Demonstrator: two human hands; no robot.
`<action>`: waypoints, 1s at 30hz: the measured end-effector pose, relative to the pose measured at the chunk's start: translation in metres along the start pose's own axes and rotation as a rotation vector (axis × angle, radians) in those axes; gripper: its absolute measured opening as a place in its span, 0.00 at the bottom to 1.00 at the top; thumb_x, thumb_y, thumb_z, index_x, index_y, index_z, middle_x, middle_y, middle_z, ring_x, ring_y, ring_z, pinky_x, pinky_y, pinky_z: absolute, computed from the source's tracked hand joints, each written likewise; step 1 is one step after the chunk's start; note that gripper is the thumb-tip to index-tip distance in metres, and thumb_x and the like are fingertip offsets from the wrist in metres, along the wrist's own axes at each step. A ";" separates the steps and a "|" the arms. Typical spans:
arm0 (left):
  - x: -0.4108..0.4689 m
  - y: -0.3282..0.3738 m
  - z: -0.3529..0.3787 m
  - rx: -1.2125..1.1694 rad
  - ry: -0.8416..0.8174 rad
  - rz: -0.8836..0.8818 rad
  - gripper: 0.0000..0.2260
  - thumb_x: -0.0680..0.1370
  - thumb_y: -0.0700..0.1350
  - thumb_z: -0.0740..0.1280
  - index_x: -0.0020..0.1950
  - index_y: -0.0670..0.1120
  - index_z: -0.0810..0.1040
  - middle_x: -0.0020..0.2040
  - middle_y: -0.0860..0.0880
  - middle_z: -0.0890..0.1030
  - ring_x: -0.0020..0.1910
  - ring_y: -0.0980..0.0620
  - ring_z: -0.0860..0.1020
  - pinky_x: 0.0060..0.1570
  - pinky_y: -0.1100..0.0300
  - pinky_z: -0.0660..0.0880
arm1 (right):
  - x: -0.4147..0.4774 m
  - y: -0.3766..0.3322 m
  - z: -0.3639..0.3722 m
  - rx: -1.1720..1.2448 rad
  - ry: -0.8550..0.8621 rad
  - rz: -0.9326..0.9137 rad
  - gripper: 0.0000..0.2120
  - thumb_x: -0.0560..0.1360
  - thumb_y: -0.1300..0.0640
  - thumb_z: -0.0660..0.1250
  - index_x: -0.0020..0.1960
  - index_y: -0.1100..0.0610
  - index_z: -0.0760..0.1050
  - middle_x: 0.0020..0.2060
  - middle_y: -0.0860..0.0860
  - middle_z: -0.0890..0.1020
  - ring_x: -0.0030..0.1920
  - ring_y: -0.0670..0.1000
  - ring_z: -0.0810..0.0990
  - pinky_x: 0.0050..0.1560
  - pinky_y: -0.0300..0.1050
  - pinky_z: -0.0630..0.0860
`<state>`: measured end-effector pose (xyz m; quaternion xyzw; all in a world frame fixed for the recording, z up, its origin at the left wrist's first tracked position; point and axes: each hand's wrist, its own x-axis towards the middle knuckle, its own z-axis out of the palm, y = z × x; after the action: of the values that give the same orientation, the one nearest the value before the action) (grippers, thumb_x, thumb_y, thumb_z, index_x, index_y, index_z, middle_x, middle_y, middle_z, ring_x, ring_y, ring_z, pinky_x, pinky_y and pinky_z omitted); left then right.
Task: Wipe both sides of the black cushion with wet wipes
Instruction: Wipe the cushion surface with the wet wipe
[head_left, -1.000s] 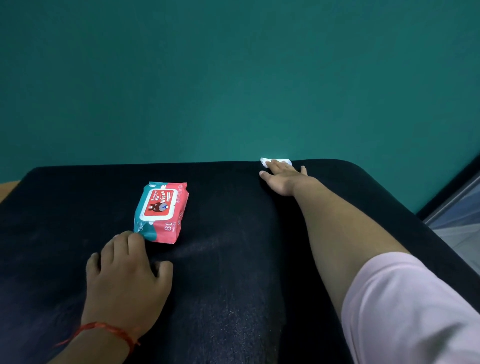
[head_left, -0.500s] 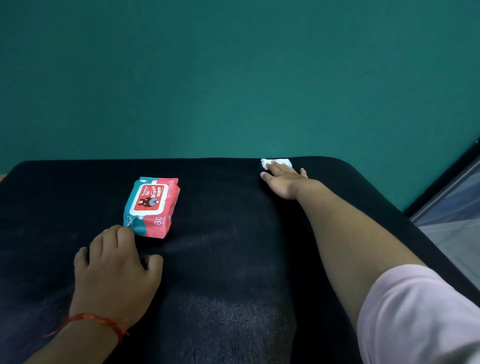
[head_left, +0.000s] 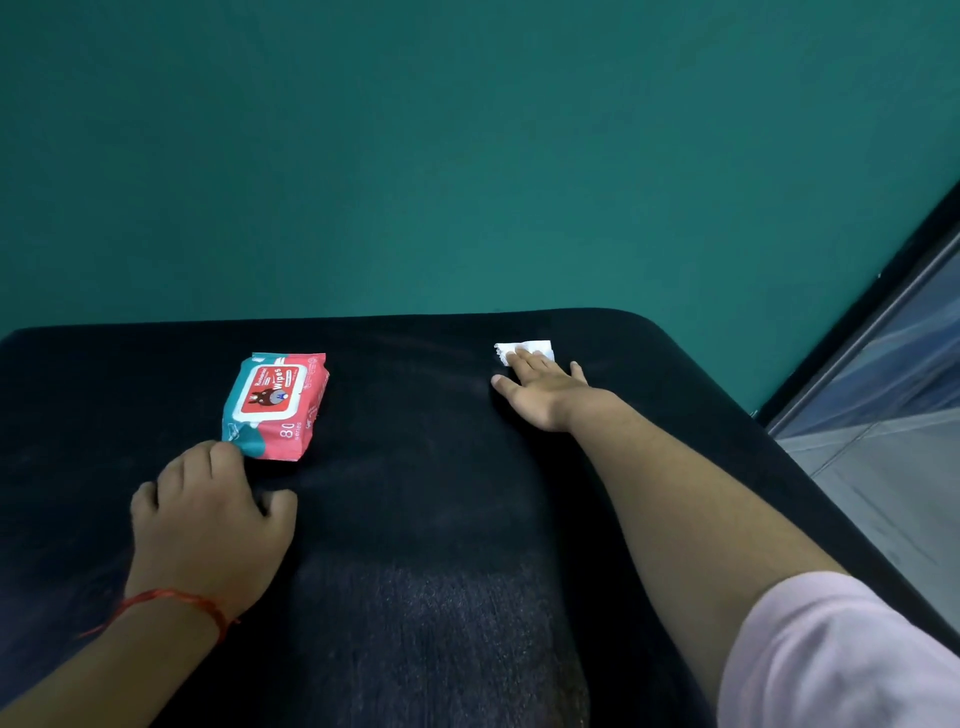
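While the right hand (head_left: 545, 392) presses a white wet wipe (head_left: 530, 347) flat-fingered on the black fabric cushion (head_left: 415, 519), the left hand (head_left: 208, 519) rests loosely curled.

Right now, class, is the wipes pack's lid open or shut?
Shut: the red lid lies flat on the wipes pack.

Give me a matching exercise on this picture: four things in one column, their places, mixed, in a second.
1 white wet wipe
2 red-and-teal pack of wipes
3 red thread bracelet
4 pale pink sleeve

a on the left wrist
b under the right hand
c on the right arm
d on the black cushion, by the left hand

Pairs: 1-b, 2-d, 3-a, 4-c
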<state>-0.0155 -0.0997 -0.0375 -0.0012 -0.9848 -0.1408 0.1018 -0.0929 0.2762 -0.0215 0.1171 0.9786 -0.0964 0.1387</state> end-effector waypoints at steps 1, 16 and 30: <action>0.000 0.001 -0.001 -0.003 -0.004 0.002 0.13 0.75 0.51 0.70 0.53 0.47 0.71 0.54 0.45 0.76 0.57 0.41 0.76 0.62 0.35 0.73 | -0.005 0.002 0.001 0.002 0.000 -0.004 0.35 0.85 0.33 0.43 0.87 0.45 0.44 0.86 0.43 0.42 0.85 0.45 0.38 0.82 0.63 0.34; -0.002 0.002 -0.001 0.028 -0.010 -0.011 0.15 0.75 0.51 0.69 0.55 0.43 0.73 0.55 0.41 0.77 0.58 0.37 0.76 0.63 0.32 0.72 | -0.068 0.016 0.026 0.010 0.026 -0.036 0.36 0.84 0.31 0.45 0.87 0.44 0.43 0.85 0.39 0.42 0.84 0.43 0.38 0.82 0.62 0.33; -0.001 -0.002 0.006 0.029 -0.004 -0.007 0.17 0.75 0.51 0.68 0.57 0.40 0.73 0.57 0.38 0.77 0.59 0.35 0.75 0.64 0.31 0.70 | -0.117 0.021 0.044 -0.020 0.045 -0.036 0.38 0.84 0.31 0.45 0.87 0.47 0.42 0.85 0.41 0.41 0.84 0.42 0.38 0.82 0.62 0.33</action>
<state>-0.0160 -0.1002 -0.0443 0.0035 -0.9869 -0.1268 0.0994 0.0327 0.2623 -0.0322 0.1001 0.9844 -0.0865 0.1161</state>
